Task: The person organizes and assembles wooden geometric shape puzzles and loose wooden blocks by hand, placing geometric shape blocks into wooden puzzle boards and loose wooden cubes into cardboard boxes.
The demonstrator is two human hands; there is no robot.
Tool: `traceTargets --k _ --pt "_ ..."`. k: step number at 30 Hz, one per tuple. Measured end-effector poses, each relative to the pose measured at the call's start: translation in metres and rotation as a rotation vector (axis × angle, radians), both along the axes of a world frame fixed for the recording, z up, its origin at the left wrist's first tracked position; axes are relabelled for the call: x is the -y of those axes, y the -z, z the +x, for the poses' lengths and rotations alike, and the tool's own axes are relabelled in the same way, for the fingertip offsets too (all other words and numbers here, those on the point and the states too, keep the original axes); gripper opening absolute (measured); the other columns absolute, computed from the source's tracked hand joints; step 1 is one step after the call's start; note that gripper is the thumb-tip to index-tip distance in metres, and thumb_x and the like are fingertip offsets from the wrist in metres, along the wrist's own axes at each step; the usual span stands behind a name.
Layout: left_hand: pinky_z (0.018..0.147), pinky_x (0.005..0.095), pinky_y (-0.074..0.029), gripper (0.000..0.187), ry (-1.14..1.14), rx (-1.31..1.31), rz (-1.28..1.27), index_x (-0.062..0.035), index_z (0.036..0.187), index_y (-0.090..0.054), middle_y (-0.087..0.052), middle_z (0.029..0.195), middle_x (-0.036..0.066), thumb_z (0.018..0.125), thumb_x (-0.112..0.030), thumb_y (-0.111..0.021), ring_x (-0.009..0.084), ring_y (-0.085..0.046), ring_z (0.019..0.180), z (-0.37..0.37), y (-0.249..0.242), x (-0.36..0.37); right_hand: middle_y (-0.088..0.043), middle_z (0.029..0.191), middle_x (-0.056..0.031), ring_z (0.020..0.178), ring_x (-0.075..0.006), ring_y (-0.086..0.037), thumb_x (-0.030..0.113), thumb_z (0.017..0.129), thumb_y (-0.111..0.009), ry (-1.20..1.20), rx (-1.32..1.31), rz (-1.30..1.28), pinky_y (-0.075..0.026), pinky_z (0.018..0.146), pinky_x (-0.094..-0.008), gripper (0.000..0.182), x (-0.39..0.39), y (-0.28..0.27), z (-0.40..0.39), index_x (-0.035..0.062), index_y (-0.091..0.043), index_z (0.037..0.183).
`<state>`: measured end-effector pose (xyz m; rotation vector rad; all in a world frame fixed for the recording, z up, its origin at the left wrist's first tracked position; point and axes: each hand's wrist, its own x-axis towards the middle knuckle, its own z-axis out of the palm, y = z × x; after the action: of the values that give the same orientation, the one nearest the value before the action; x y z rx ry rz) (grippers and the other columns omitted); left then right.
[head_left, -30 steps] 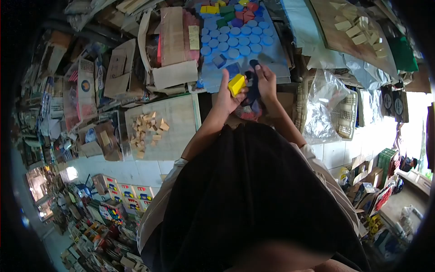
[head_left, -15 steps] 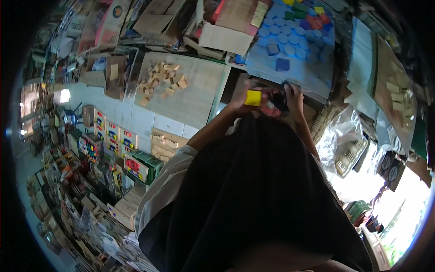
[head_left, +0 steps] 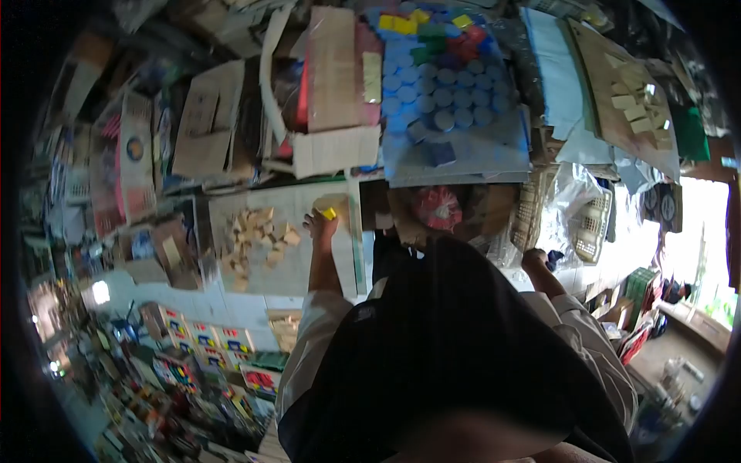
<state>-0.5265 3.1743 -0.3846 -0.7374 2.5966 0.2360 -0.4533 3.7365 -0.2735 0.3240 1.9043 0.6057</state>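
Observation:
My left hand [head_left: 321, 226] reaches over a pale board [head_left: 324, 266] on the left, with a yellow block [head_left: 329, 213] held at the thumb side. Just left of the fingers lies a loose heap of plain wooden blocks [head_left: 258, 235] on the same board. Off to the right, my right hand [head_left: 535, 260] is closed on a dark, crumpled cloth-like thing [head_left: 554, 259], low beside a plastic-wrapped basket [head_left: 593, 228].
Ahead stands a blue-covered surface [head_left: 494, 147] bearing rows of blue discs [head_left: 444, 96] and coloured blocks. Below it, a cardboard box [head_left: 486, 208] holds a red bundle [head_left: 438, 208]. Cardboard boxes [head_left: 336, 150] stack left of the blue surface. More wooden blocks [head_left: 637, 112] lie far right.
My left hand has moved left with the yellow block, from before the blue surface to over the board. My right hand has swung out right with the dark thing. The view has turned.

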Motion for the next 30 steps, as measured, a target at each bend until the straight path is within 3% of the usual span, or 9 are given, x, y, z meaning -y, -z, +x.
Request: traceTargets --k 3,5,7,11,13,14,18,26,30 --pt "0.08 0.0318 -0.044 0.042 0.135 0.289 0.955 -0.0032 0.106 -0.052 -0.056 0.104 0.008 0.076 -0.031 -0.064 0.0183 -0.055 0.094 -0.051 -0.09 -0.022 -0.062 0.105 -0.0054 0.094 -0.024 -0.06 0.019 0.078 -0.056 0.067 0.104 0.145 -0.05 0.059 -0.0481 0.026 -0.04 -0.008 0.034 0.0111 -0.064 0.102" --pt "0.074 0.0248 -0.043 0.032 0.06 0.21 1.493 -0.0035 0.108 -0.051 -0.058 0.096 0.004 0.083 -0.023 -0.059 0.0086 -0.054 0.086 -0.088 -0.168 -0.072 -0.062 0.103 -0.0049 0.092 -0.0235 -0.06 0.019 0.079 -0.056 0.12 0.154 0.169 -0.05 0.054 -0.049 0.027 -0.056 -0.018 0.061 0.0098 -0.063 0.103" --pt "0.074 0.0249 -0.045 0.021 0.314 0.033 1.805 -0.0067 0.099 -0.056 -0.059 0.093 -0.002 0.082 -0.018 -0.06 0.0082 -0.056 0.085 -0.147 -0.188 -0.103 -0.057 0.11 -0.0072 0.093 -0.0259 -0.059 0.02 0.079 -0.055 0.214 -0.034 0.356 -0.051 0.056 -0.0478 0.029 -0.09 0.01 0.111 0.0072 -0.061 0.105" --pt "0.072 0.0258 -0.045 0.023 0.422 -0.474 1.092 -0.0051 0.098 -0.056 -0.062 0.089 0.004 0.078 -0.014 -0.061 0.014 -0.059 0.081 -0.283 -0.2 -0.16 -0.047 0.123 -0.0097 0.108 -0.0268 -0.051 0.024 0.081 -0.054 0.451 0.117 0.343 -0.053 0.066 -0.0458 0.036 -0.135 -0.007 0.174 0.0075 -0.053 0.114" --pt "0.073 0.0321 -0.047 0.023 0.474 -0.679 0.767 -0.0045 0.097 -0.057 -0.062 0.089 0.009 0.074 -0.008 -0.059 0.0235 -0.061 0.08 -0.35 -0.176 -0.176 -0.05 0.12 -0.0058 0.111 -0.0234 -0.048 0.025 0.081 -0.056 0.461 0.114 0.228 -0.05 0.074 -0.0449 0.039 -0.106 -0.07 0.173 0.0113 -0.051 0.117" --pt "0.074 0.0355 -0.046 0.028 0.5 -0.756 0.615 -0.0058 0.101 -0.056 -0.06 0.095 0.01 0.073 -0.006 -0.057 0.0272 -0.058 0.086 -0.383 -0.157 -0.181 -0.052 0.118 -0.0021 0.111 -0.0221 -0.048 0.031 0.082 -0.054 0.452 0.101 0.293 -0.046 0.081 -0.0458 0.039 -0.152 -0.028 0.242 0.0147 -0.051 0.117" --pt "0.079 0.0448 -0.044 0.042 0.582 -0.77 0.065 -0.0097 0.116 -0.046 -0.05 0.114 0.009 0.074 -0.006 -0.053 0.0318 -0.047 0.105 -0.448 -0.144 -0.186 -0.051 0.119 0.0016 0.106 -0.0183 -0.047 0.031 0.082 -0.046 0.496 0.169 0.284 -0.035 0.073 -0.0547 0.03 -0.098 -0.084 0.259 0.0232 -0.056 0.109" --pt "0.083 0.0477 -0.04 0.049 0.736 -0.504 -0.126 -0.0133 0.123 -0.037 -0.049 0.117 0.009 0.078 -0.016 -0.054 0.0306 -0.045 0.109 -0.516 -0.122 -0.185 -0.057 0.085 -0.0045 0.079 -0.0233 -0.055 0.029 0.081 -0.047 0.637 -0.163 0.015 -0.04 0.061 -0.0456 0.02 -0.073 -0.063 0.238 0.0164 -0.062 0.084" --pt "0.081 0.044 -0.041 0.073 0.685 -0.755 0.195 -0.0104 0.127 -0.032 -0.055 0.105 0.011 0.066 -0.025 -0.069 0.0321 -0.051 0.1 -0.459 -0.186 -0.18 -0.06 0.069 -0.0075 0.066 -0.0257 -0.059 0.028 0.081 -0.048 0.352 -0.635 -0.293 -0.042 0.055 -0.0411 0.025 -0.075 -0.047 0.146 0.013 -0.065 0.071"
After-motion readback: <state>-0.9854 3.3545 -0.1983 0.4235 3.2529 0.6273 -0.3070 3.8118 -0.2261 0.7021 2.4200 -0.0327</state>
